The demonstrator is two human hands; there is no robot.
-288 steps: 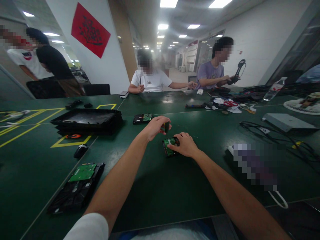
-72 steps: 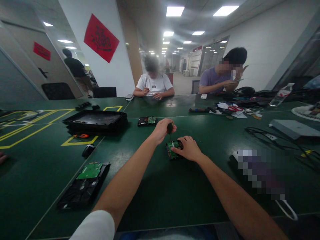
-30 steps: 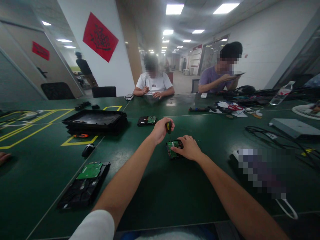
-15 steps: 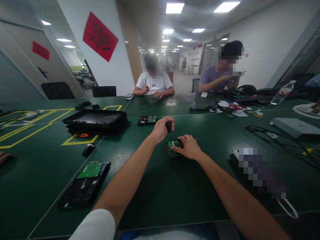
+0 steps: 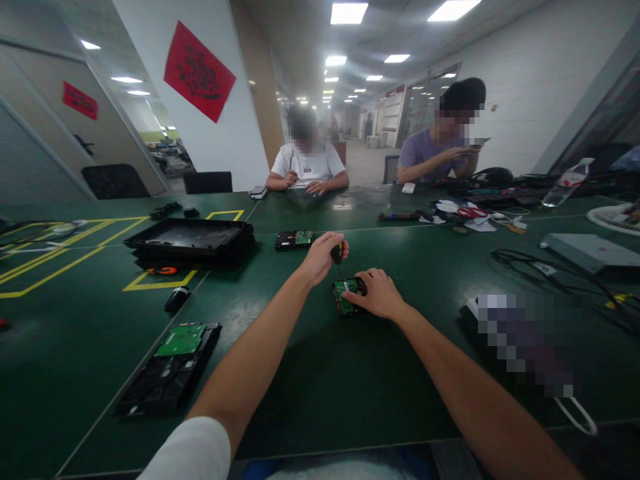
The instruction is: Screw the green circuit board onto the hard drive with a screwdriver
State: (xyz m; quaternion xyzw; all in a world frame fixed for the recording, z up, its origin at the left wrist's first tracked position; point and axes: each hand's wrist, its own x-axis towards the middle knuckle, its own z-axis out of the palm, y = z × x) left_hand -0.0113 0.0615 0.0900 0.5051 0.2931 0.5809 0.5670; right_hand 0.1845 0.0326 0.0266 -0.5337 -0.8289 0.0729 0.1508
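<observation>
My left hand (image 5: pixel 323 257) is closed round the dark handle of a screwdriver (image 5: pixel 339 253), which stands upright with its shaft pointing down at a small hard drive (image 5: pixel 345 305). The drive lies on the green table (image 5: pixel 310 373) with its green circuit board up. Fingers and thumb of my right hand (image 5: pixel 379 292) grip the drive from its right side, the thumb resting over the board. Whether the screwdriver's tip sits in a screw is too small to tell.
Another drive (image 5: pixel 294 240) lies just beyond my left hand. A larger drive in a black caddy (image 5: pixel 170 370), a black mouse (image 5: pixel 177 299) and stacked black trays (image 5: pixel 193 240) are at left. Cables (image 5: pixel 540 267) and a blurred pouch (image 5: pixel 525 347) lie right. Two people sit opposite.
My left hand has shifted its fingers slightly on the screwdriver handle. My right hand stays on the drive. Another person's hand at the far left edge has gone out of view.
</observation>
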